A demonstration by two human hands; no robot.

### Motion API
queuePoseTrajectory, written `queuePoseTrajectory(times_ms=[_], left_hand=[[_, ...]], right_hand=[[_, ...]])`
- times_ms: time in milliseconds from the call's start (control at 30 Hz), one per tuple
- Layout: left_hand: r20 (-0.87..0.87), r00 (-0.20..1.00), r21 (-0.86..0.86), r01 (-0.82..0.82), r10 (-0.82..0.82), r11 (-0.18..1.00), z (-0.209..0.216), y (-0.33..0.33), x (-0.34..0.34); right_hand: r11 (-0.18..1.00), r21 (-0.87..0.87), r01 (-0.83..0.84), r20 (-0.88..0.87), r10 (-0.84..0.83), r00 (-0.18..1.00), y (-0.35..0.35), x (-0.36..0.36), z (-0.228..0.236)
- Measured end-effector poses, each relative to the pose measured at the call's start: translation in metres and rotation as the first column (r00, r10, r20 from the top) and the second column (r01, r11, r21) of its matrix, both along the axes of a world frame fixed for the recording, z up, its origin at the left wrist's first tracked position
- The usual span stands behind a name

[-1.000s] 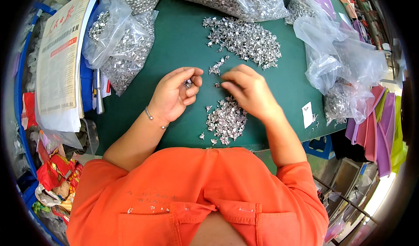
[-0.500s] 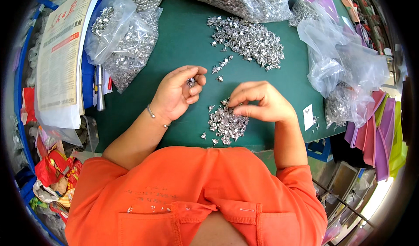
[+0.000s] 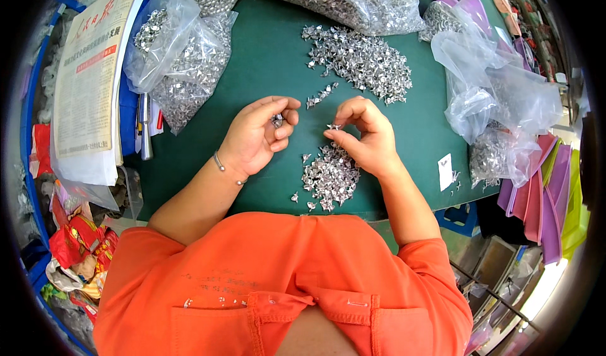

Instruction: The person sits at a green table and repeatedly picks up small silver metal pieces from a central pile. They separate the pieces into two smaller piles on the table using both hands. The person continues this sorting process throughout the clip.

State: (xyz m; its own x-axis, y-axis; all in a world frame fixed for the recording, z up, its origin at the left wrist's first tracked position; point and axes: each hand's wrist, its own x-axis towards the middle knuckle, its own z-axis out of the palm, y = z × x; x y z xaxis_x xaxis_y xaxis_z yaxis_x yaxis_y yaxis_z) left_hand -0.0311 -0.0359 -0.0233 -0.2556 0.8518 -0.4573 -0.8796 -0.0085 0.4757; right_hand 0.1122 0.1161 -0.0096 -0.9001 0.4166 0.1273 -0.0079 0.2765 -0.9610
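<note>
My left hand (image 3: 262,132) is curled, palm turned up, around a small shiny metal piece (image 3: 277,121) that shows between the fingers. Between thumb and fingertips, my right hand (image 3: 369,135) pinches a small pronged metal part (image 3: 332,127). Just below it lies a near pile of small silvery pronged parts (image 3: 329,178), with a few strays at its left edge. Farther off is a larger, brighter pile of similar parts (image 3: 366,65). A short row of loose parts (image 3: 320,95) lies between the two piles.
Clear bags of metal parts stand at the back left (image 3: 192,72), back (image 3: 353,8) and right (image 3: 499,154) of the green table (image 3: 265,46). A newspaper (image 3: 88,78) and a metal-handled tool (image 3: 145,128) are at the left. A white paper slip (image 3: 445,171) lies at the right.
My right hand has moved up and left from the near pile; the single part that lay near the short row is now in its fingertips. My left hand has stayed in place.
</note>
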Motion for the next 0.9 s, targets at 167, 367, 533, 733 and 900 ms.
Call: queuePoseTrajectory(times_ms=[167, 367, 533, 733, 900], left_hand=[[-0.014, 1.000, 0.003, -0.002, 0.002, 1.000, 0.000, 0.000, 0.000], [-0.014, 1.000, 0.005, -0.006, 0.006, 1.000, 0.000, -0.001, 0.000], [-0.001, 1.000, 0.018, 0.004, -0.004, 1.000, 0.000, 0.000, 0.000], [0.009, 1.000, 0.015, -0.005, 0.005, 1.000, 0.000, 0.000, 0.000], [0.018, 1.000, 0.010, 0.000, 0.000, 1.000, -0.001, 0.001, 0.000]], right_hand=[[0.993, 0.003, -0.114, -0.044, 0.114, 0.992, 0.007, 0.009, 0.010], [0.877, 0.009, -0.480, 0.177, 0.471, 0.864, 0.033, 0.012, 0.045], [0.863, 0.462, -0.203, 0.176, 0.136, 0.975, 0.012, -0.016, 0.023], [0.792, 0.610, -0.027, 0.035, 0.007, 0.999, 0.002, -0.038, -0.001], [0.994, 0.074, -0.076, 0.189, 0.061, 0.980, 0.010, -0.016, 0.011]])
